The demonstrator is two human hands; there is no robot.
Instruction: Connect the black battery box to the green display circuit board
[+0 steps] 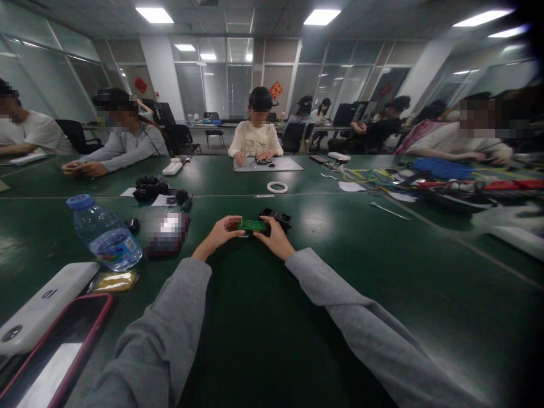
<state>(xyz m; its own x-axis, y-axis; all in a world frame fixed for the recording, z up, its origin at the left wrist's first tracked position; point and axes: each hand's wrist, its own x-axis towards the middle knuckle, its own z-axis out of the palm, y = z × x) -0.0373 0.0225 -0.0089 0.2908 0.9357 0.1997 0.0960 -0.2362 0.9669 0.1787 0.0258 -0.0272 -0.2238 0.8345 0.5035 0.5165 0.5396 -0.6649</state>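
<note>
Between both hands, a small green circuit board (251,225) is held level just over the green table. My left hand (221,233) pinches its left end, with the thumb along the near edge. At the right end, my right hand (274,237) grips the board between thumb and fingers. A black plastic housing with square openings (281,217) lies just behind my right hand, which partly hides it. Something small and pale (243,236) shows below the board, too small to name.
A water bottle (108,235) leans at the left, near a red-edged phone (170,233), a white power bank (46,306) and a larger phone (63,351). A white ring (277,187) and a metal tool (390,211) lie beyond. Cables (382,175) spread right. Several people sit around.
</note>
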